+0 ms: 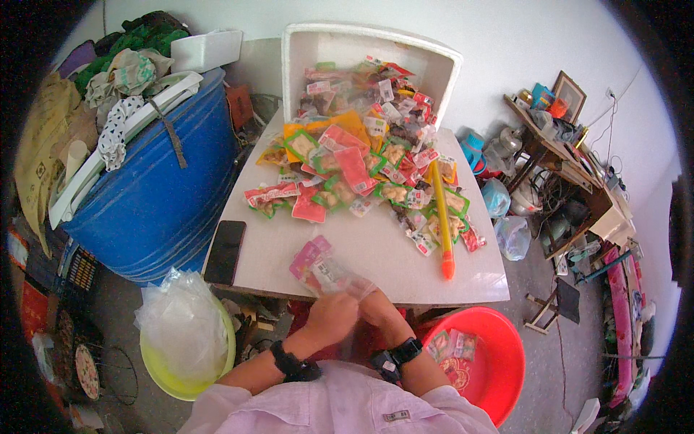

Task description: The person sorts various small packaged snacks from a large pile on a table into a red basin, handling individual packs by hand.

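My left hand (334,316) and my right hand (376,309) are close together at the table's front edge. Both grip the near end of a clear plastic bag (355,283); my fingertips are partly hidden. Pink and purple snack packets (314,259) show at its far end, lying on the white table (390,249). Beyond them spreads a heap of sealed snack packets (347,173) in red, green and yellow wrappers. The heap spills from a white foam box (374,33) tipped on its side. A yellow tube with an orange end (442,217) rests on the heap's right side.
A black smartphone (225,252) lies at the table's left edge. Below left, a yellow-green basin (187,382) holds clear plastic bags (181,320). Below right, a red basin (496,374) contains bagged packets (454,346). A large blue tub (162,211) stands left; a cluttered wooden desk (564,163) stands right.
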The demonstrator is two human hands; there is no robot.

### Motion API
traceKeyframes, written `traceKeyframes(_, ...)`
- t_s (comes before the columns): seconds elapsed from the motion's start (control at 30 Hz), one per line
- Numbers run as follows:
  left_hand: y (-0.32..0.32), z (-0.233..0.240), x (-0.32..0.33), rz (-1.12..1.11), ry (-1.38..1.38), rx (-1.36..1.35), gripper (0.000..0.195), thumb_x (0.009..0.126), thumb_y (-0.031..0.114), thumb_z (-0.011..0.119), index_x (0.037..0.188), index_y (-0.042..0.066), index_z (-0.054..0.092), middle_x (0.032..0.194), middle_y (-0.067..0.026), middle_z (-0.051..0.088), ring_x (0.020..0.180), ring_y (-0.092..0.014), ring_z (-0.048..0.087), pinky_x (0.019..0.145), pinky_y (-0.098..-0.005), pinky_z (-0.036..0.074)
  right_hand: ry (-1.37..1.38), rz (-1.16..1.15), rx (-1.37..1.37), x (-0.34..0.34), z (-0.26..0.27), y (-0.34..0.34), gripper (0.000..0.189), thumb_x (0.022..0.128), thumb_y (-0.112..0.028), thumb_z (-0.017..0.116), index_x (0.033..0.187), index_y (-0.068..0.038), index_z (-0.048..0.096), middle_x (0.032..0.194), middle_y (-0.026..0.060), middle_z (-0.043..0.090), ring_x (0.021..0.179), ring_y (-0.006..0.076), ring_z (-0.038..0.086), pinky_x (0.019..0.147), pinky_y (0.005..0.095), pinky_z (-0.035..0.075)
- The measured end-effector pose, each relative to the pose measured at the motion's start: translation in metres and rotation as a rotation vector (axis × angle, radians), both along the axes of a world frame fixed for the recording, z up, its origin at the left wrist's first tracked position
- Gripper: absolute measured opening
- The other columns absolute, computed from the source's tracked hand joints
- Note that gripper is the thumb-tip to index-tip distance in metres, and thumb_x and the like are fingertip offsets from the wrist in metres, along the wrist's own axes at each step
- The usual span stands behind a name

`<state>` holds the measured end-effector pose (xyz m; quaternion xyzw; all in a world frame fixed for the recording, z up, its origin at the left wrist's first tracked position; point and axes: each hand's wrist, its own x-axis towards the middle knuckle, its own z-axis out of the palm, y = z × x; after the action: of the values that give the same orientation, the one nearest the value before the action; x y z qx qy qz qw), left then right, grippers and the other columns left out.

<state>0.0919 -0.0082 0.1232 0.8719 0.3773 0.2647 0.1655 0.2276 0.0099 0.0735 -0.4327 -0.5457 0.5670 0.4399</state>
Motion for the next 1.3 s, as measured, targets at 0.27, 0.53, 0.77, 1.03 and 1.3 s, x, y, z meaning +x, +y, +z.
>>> traceKeyframes(0.27, 0.018, -0.017, -0.057, -0.027, 0.069, 0.338, 0.042, 0.055, 0.012, 0.060, 0.096, 0.010, 0.049, 0.108, -0.0119, 0.040, 0.107, -0.032, 0.035, 0.089, -0.0479, 0.026, 0.095, 0.054, -0.278, -0.002, 0.050, -0.013, 0.022, 0.077, -0.013, 0.048, 0.097, -0.006, 0.052, 0.083, 0.0036, 0.055, 0.070, 0.0124, 0.052, 0.057, 0.0249, 0.044)
traceKeyframes(0.53, 0.037, -0.026, -0.050, -0.071, 0.095, 0.484, 0.048, 0.058, 0.018, 0.060, 0.104, 0.014, 0.048, 0.109, -0.0138, 0.038, 0.109, -0.034, 0.033, 0.091, -0.0510, 0.023, 0.210, 0.055, -0.310, -0.002, 0.036, -0.016, 0.015, 0.079, -0.014, 0.044, 0.090, -0.007, 0.049, 0.074, 0.0016, 0.054, 0.065, 0.0111, 0.053, 0.058, 0.0226, 0.042)
traceKeyframes(0.77, 0.046, -0.022, -0.047, -0.149, 0.096, 0.388, 0.038, 0.062, 0.013, 0.054, 0.100, 0.013, 0.051, 0.101, -0.0107, 0.045, 0.099, -0.028, 0.041, 0.084, -0.0441, 0.031, 0.244, -0.018, -0.380, 0.013, 0.034, -0.026, 0.021, 0.076, -0.013, 0.051, 0.095, -0.004, 0.052, 0.082, 0.0041, 0.056, 0.072, 0.0133, 0.055, 0.063, 0.0240, 0.045)
traceKeyframes(1.03, 0.061, -0.012, -0.051, -0.227, 0.018, 0.356, 0.033, 0.064, 0.010, 0.052, 0.097, 0.008, 0.052, 0.091, -0.0113, 0.050, 0.084, -0.028, 0.049, 0.075, -0.0366, 0.039, 0.298, -0.164, -0.408, 0.021, 0.067, -0.041, 0.016, 0.077, -0.011, 0.050, 0.090, -0.004, 0.050, 0.082, 0.0058, 0.057, 0.074, 0.0154, 0.056, 0.063, 0.0238, 0.044)
traceKeyframes(1.3, 0.084, 0.088, -0.037, -0.133, 0.046, -0.273, 0.032, 0.070, 0.018, 0.052, 0.099, 0.006, 0.052, 0.089, -0.0147, 0.055, 0.081, -0.028, 0.053, 0.071, -0.0332, 0.042, 0.418, -0.411, -0.363, 0.041, 0.071, -0.038, 0.032, 0.076, -0.013, 0.051, 0.103, 0.000, 0.041, 0.089, 0.0076, 0.051, 0.080, 0.0164, 0.052, 0.065, 0.0261, 0.042)
